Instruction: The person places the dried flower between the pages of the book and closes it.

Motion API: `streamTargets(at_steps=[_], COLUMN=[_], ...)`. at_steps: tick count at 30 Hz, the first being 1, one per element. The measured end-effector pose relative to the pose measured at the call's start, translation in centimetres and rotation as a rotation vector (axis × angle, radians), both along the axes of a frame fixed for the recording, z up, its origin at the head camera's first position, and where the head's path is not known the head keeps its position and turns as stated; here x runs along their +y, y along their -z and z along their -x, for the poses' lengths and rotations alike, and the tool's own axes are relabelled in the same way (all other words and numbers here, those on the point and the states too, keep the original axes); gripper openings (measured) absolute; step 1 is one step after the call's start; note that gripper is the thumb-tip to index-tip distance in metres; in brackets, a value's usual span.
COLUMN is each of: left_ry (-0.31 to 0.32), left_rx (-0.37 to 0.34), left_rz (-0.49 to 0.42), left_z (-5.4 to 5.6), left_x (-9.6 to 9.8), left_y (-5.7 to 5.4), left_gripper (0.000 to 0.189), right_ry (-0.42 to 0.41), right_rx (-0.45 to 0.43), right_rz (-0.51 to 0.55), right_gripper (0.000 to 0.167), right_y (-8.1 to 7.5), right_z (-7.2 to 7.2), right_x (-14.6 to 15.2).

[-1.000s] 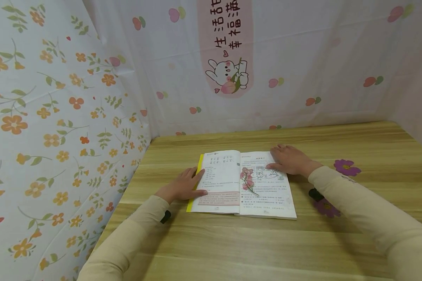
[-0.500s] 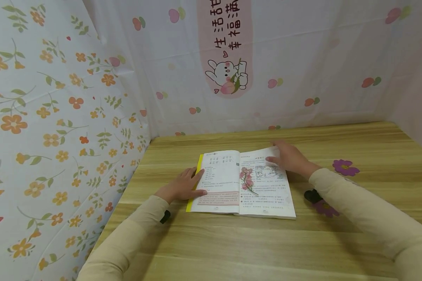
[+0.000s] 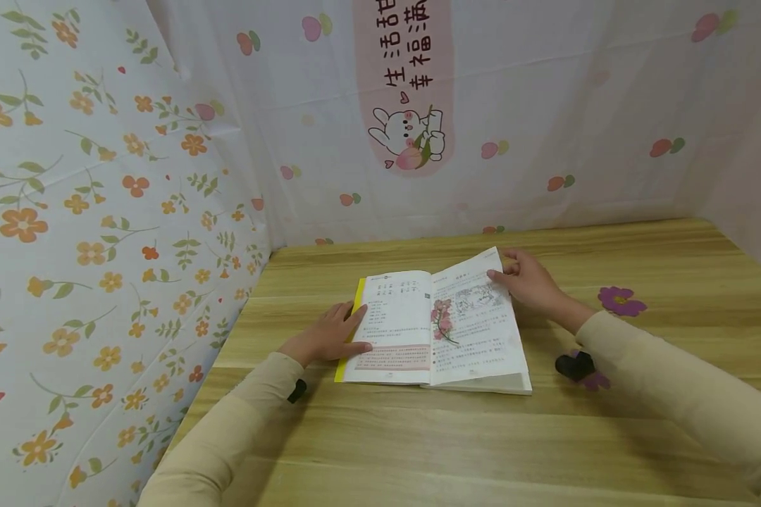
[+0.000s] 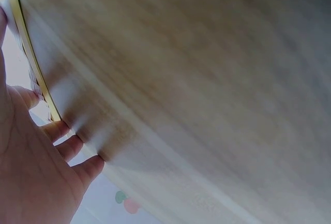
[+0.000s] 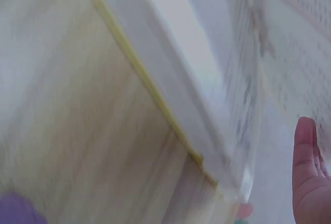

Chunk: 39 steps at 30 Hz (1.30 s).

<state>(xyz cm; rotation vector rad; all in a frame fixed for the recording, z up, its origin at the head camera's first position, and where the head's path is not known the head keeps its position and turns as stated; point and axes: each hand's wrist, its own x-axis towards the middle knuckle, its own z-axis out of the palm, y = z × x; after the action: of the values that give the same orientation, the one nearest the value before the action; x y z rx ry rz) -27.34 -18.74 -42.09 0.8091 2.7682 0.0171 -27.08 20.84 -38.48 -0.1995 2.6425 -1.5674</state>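
Note:
An open book (image 3: 393,320) with a yellow cover edge lies on the wooden table in the head view. My left hand (image 3: 326,338) rests at its left edge, thumb on the left page and straight fingers spread over the margin; in the left wrist view, fingertips (image 4: 95,164) of that hand reach the tabletop. At the upper right corner, my right hand (image 3: 535,285) pinches a lifted page (image 3: 475,345) between thumb and fingers. A pink flower sprig (image 3: 442,320) shows on that page near the spine. The right wrist view shows the book's page edges (image 5: 207,131) blurred.
A purple flower shape (image 3: 621,301) lies on the table right of the book. Another purple one (image 3: 595,381) is partly hidden behind a dark piece (image 3: 573,366) under the right sleeve. Printed cloth (image 3: 304,141) hangs behind the table and at its sides.
My right hand has gone from lying flat on the right page to pinching its upper corner and raising it. The page now tilts up off those beneath. My left hand has stayed in place.

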Motion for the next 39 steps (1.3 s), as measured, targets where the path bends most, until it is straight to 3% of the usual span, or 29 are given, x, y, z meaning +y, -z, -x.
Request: streamTargets(at_steps=[7, 12, 15, 18, 21, 28, 33, 39], left_ry=[0.011, 0.005, -0.002, -0.006, -0.007, 0.052, 0.077, 0.063], left_rx=[0.006, -0.002, -0.007, -0.008, -0.009, 0.009, 0.019, 0.016], left_rz=[0.006, 0.003, 0.005, 0.010, 0.013, -0.012, -0.036, -0.093], left_z=[0.2, 0.1, 0.0, -0.1, -0.1, 0.0, 0.0, 0.2], left_x=[-0.1, 0.0, 0.1, 0.1, 0.1, -0.3, -0.7, -0.8], left_y=[0.1, 0.0, -0.1, -0.2, 0.0, -0.1, -0.1, -0.2], left_gripper=[0.088, 0.087, 0.087, 0.087, 0.086, 0.075, 0.058, 0.056], right_ry=[-0.133, -0.198, -0.250, -0.319, -0.351, -0.422, -0.468, -0.528], right_rx=[-0.112, -0.175, -0.192, -0.151, -0.068, 0.159, 0.228, 0.273], right_rz=[0.344, 0.396, 0.388, 0.307, 0.148, -0.127, -0.272, -0.413], right_gripper=[0.076, 0.082, 0.075, 0.061, 0.050, 0.058, 0.059, 0.061], right_y=[-1.0, -0.7, -0.3, 0.2, 0.8, 1.9, 2.3, 2.7], right_z=[-2.3, -3.8, -4.6, -5.3, -6.1, -7.2, -7.3, -7.1], right_x=[-1.8, -3.8, -5.3, -6.9, -8.4, -10.9, -11.5, -11.7])
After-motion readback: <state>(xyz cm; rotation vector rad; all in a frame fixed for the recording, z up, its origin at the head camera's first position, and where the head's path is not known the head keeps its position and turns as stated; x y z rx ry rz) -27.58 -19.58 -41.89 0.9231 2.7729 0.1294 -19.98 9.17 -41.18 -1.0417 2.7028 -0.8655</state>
